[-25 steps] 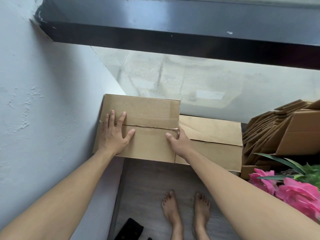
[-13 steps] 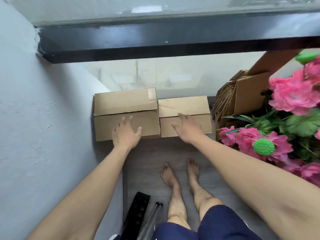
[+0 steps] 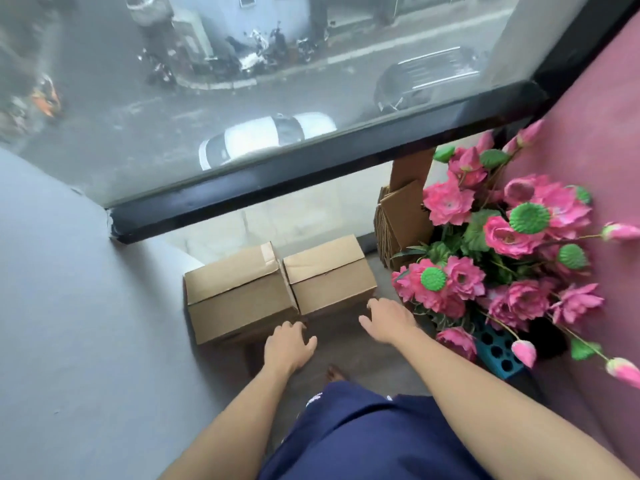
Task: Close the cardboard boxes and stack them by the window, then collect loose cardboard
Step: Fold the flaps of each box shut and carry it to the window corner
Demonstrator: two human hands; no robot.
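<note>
Two closed boxes are seen on the floor (image 3: 346, 344) below the window (image 3: 242, 81), side by side and touching. The left box (image 3: 239, 299) is set against the grey wall (image 3: 86, 306), w/ its long axis running left-right and its flap seam along that axis; tape is visible at its far right corner. The right box (image 3: 329, 275) is laid the same way, seam left-right, front face toward the person.

Flattened cardboard (image 3: 403, 220) is propped upright to the right, partly hidden by pink flowers (image 3: 502, 237); its lower part is covered, so the count can't be told. Only one toe tip is visible past the blue shorts (image 3: 363, 434). The street outside is blurred.

Vs. 0.5 s ago, both hands are lifted off the boxes and pulled back, and much more window is shown. The left hand (image 3: 287, 344) is held open, fingers loosely curled, nothing gripped, just in front of the left box. The right hand (image 3: 388, 320) is spread open, empty, near the right box's front corner, not touching.
</note>
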